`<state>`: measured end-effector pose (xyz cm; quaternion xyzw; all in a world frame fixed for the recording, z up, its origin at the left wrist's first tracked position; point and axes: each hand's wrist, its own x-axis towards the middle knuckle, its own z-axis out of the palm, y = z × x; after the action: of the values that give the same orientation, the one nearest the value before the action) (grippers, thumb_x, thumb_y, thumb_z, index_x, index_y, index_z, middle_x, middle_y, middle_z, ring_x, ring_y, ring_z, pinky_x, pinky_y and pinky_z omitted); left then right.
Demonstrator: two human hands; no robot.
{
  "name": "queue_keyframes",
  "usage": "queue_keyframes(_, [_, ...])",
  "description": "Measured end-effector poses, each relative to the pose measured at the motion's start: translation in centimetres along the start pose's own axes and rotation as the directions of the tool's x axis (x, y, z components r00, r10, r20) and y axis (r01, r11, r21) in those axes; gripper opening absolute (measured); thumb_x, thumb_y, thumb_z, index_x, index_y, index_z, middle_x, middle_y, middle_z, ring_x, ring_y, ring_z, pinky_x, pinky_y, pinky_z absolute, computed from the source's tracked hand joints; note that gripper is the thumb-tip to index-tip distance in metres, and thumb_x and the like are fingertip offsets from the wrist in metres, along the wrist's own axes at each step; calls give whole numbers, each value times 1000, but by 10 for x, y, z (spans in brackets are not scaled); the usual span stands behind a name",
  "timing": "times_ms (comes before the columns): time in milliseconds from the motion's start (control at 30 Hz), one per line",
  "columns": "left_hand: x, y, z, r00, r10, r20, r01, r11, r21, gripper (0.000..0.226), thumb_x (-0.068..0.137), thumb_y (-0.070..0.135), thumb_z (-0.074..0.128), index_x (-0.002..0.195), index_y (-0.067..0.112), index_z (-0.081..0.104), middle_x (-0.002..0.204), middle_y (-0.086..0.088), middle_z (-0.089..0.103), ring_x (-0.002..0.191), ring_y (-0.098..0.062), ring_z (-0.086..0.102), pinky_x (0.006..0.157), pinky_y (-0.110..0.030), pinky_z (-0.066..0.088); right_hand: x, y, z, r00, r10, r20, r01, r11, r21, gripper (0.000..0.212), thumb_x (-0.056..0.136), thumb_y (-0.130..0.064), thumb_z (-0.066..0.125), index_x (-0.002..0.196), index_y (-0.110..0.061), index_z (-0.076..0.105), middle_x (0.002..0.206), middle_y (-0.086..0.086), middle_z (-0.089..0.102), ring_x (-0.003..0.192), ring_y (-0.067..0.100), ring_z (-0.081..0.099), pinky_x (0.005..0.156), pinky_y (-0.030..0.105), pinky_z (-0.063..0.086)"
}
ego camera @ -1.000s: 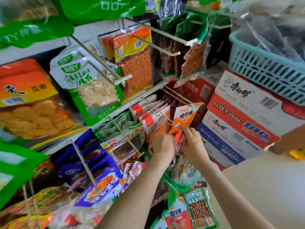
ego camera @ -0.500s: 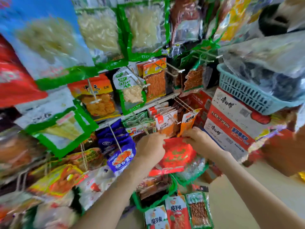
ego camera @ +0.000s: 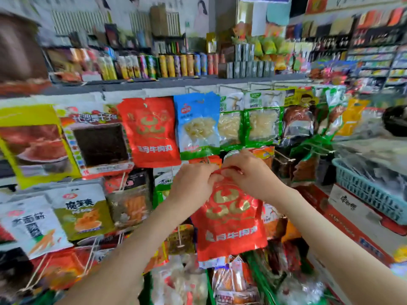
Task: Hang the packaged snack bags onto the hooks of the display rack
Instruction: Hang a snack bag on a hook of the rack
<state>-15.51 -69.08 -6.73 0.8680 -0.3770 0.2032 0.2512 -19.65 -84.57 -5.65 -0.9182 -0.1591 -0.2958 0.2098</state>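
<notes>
A tall white display rack [ego camera: 136, 93] crowded with hanging snack packets fills the wall. To its right, a pale blue slatted plastic basket [ego camera: 363, 192] sits on cartons. In front of the rack's middle rows hangs a glossy red foil snack bag with gold lettering [ego camera: 230, 219], pinched at its top edge by the left hand [ego camera: 193, 183] and the right hand [ego camera: 251, 175], both clenched on it.

Both forearms bare, enter from bottom of frame, converge at centre. L hand [ego camera: 193, 183]: back to camera, fingers curled, tips pinched at its upper-right edge. R hand [ego camera: 251, 175]: knuckles up, fingers bent down, thumb and forefinger closed. Hands touch at fingertips, centre frame, both gripping top edge of a bag [ego camera: 231, 219]. Wrists roughly level, R slightly higher.
</notes>
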Motion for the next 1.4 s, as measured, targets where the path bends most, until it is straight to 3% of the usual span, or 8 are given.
queue_keyframes(133, [-19,-47,-58,996,-23,-83,26,999,38,16,90,29,57,90,19,70,83,-5,70,82,-28,61,61,-29,29,40,-54,30,995,-3,-103,-2,999,-55,10,78,-26,68,80,-17,70,70,-12,60,79,13,46,79,33,33])
queue_keyframes(267, [-44,-113,-113,992,-63,-112,71,995,70,19,90,33,56,84,17,67,76,-5,67,78,-28,62,59,-35,38,84,-114,78,988,84,-132,-97,990,-98,17,79,-44,66,84,-27,68,72,-14,57,99,14,41,75,28,13])
queue_keyframes(367, [-55,-164,-154,989,-74,-127,88,990,110,18,91,31,55,89,18,68,81,-7,69,83,-27,61,63,-33,31,121,-157,120,983,99,-154,-108,993,-48,16,81,-43,63,86,-29,68,76,-17,56,103,13,38,82,24,15])
queue_keyframes(533, [-55,-226,-192,985,-89,-148,108,986,126,21,91,38,54,95,23,69,81,-4,70,82,-26,63,64,-33,36,166,-195,170,960,167,-224,-165,986,27,10,83,-38,63,87,-32,71,83,-19,61,98,12,33,88,40,21])
queue_keyframes(833, [26,-230,-174,993,-108,-35,99,974,-203,19,91,28,57,91,16,73,89,-1,71,86,-19,63,69,-28,41,197,-145,145,871,343,-351,-352,935,40,8,79,-37,67,80,-31,71,74,-20,58,98,17,33,90,37,22])
queue_keyframes(900, [52,-224,-159,994,-109,-23,102,972,-211,21,91,28,57,83,15,71,84,-2,71,81,-20,62,66,-30,42,203,-128,136,838,414,-356,-423,904,58,10,82,-35,65,83,-28,72,78,-12,62,98,18,31,81,30,18])
queue_keyframes(1133, [110,-212,-134,984,-176,-33,162,952,-260,32,92,30,55,71,9,68,68,-2,61,64,-18,53,55,-30,36,232,-91,120,759,532,-375,-490,846,209,7,83,-28,63,78,-29,69,73,-7,61,99,23,32,90,39,33])
queue_keyframes(1400, [126,-219,-120,987,-138,-87,119,973,-198,29,92,29,53,76,12,70,81,-6,71,72,-21,63,69,-39,51,238,-77,136,671,587,-452,-451,808,380,12,83,-24,65,72,-28,63,69,-11,49,103,25,35,92,50,39])
